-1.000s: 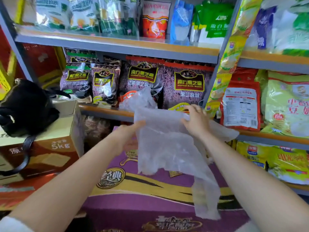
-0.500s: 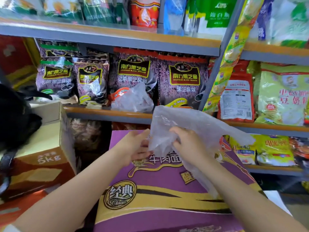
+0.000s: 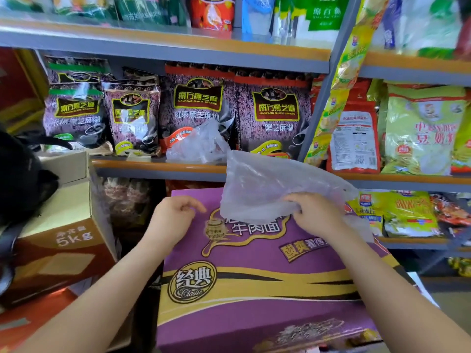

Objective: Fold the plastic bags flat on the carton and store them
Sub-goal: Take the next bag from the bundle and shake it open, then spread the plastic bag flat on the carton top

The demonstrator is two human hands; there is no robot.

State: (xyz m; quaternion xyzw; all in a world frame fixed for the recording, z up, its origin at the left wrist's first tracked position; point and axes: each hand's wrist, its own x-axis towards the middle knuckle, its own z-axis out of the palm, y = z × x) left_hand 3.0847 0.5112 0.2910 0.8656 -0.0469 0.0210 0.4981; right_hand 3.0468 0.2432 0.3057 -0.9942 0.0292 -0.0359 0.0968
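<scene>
While right hand [image 3: 314, 215] pinches plastic bag [image 3: 267, 184] low over carton [image 3: 254, 289] for flattening, left hand [image 3: 175, 215] hangs loosely curled, empty.

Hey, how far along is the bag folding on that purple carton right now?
Early. Nothing looks stored: no folded bag shows, and one crumpled plastic bag waits on the shelf. In hand: the right hand grips a translucent bag held over the purple noodle carton, unfolded; the left hand holds nothing beside it. Left: flatten and fold this bag, do the shelf one, store both.
</scene>
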